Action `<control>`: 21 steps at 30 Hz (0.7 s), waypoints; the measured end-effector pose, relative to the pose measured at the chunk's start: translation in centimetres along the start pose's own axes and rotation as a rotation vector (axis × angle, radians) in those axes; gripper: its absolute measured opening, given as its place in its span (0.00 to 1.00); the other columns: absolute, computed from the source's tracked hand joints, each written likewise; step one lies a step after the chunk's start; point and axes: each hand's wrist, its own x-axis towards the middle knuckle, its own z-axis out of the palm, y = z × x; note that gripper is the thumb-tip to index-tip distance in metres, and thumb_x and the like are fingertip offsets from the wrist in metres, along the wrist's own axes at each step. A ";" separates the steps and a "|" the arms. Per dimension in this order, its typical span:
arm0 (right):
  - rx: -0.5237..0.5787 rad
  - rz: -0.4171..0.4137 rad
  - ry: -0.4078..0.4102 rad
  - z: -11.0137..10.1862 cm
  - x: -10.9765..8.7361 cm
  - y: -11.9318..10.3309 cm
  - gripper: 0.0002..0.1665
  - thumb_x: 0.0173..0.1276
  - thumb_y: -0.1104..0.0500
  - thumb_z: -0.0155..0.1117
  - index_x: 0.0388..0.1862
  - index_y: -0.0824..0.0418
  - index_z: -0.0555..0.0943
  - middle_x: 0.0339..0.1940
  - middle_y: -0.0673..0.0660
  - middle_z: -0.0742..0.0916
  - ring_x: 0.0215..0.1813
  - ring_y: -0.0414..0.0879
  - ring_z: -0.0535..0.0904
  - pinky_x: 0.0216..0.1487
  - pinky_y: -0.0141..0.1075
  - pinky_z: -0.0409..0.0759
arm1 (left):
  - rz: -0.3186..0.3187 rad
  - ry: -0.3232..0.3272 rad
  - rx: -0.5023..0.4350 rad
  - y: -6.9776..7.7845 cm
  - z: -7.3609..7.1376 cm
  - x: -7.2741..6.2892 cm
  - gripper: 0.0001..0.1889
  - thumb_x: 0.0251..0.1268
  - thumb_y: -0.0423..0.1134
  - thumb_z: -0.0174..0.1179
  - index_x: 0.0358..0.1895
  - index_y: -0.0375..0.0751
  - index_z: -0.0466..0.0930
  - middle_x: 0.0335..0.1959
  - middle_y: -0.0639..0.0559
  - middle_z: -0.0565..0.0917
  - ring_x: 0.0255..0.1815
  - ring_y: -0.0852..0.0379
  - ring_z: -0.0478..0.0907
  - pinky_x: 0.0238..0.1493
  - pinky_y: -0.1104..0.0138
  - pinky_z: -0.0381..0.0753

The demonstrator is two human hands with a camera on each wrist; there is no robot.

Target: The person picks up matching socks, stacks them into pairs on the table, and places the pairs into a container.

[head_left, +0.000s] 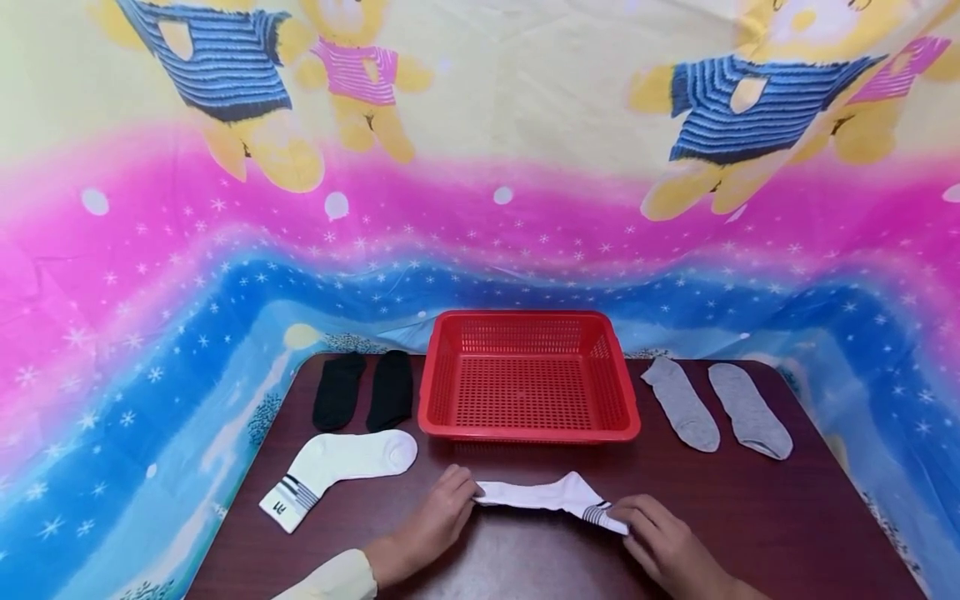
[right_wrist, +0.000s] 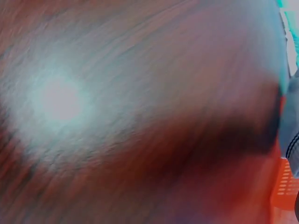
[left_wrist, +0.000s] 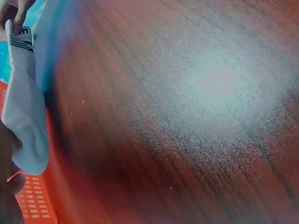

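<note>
A white sock (head_left: 525, 495) with dark stripes at its cuff is stretched sideways between my two hands, in front of the basket. My left hand (head_left: 442, 512) pinches its toe end, and my right hand (head_left: 663, 537) pinches the striped cuff. In the left wrist view the same sock (left_wrist: 28, 107) runs from the near fingers up to the other hand at the top corner. Only a part of the sock (right_wrist: 290, 126) shows at the right edge of the right wrist view. Another white sock (head_left: 352, 458) with a striped cuff lies flat to the left.
A red plastic basket (head_left: 528, 434) stands at the back middle of the dark brown table (head_left: 757, 517). Two black socks, one (head_left: 339, 392) beside the other (head_left: 391, 390), lie left of it. Two grey socks, one (head_left: 684, 407) beside the other (head_left: 750, 410), lie right of it.
</note>
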 end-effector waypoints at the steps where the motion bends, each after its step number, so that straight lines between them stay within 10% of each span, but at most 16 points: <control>1: 0.026 0.024 0.016 -0.1 0.3 -0.1 0.18 0.81 0.54 0.51 0.48 0.63 0.85 0.46 0.54 0.85 0.50 0.42 0.81 0.61 0.24 0.72 | -0.009 0.005 -0.010 0.0 -0.2 0.0 0.14 0.49 0.21 0.66 0.38 0.39 0.82 0.35 0.53 0.79 0.39 0.58 0.74 0.45 0.70 0.74; 15: 0.147 0.265 0.128 -1.9 2.3 -1.6 0.21 0.80 0.49 0.54 0.50 0.65 0.84 0.42 0.55 0.87 0.49 0.31 0.81 0.51 0.18 0.77 | -0.187 0.001 -0.364 1.1 -2.6 0.1 0.05 0.69 0.28 0.63 0.44 0.41 0.81 0.39 0.51 0.81 0.39 0.64 0.78 0.43 0.77 0.78; 18: 0.175 0.290 0.091 -2.4 2.6 -1.8 0.11 0.74 0.62 0.64 0.53 0.62 0.84 0.44 0.54 0.87 0.50 0.29 0.81 0.50 0.18 0.78 | -0.218 -0.023 -0.381 1.1 -2.8 0.0 0.04 0.70 0.30 0.62 0.44 0.41 0.81 0.38 0.52 0.81 0.39 0.65 0.78 0.42 0.76 0.79; 21: 0.190 0.347 0.044 -2.9 3.0 -2.1 0.26 0.58 0.77 0.72 0.54 0.59 0.84 0.44 0.54 0.87 0.49 0.28 0.80 0.49 0.17 0.78 | -0.286 -0.053 -0.416 1.2 -2.9 0.0 0.05 0.68 0.29 0.63 0.43 0.42 0.82 0.38 0.54 0.82 0.39 0.67 0.78 0.41 0.75 0.80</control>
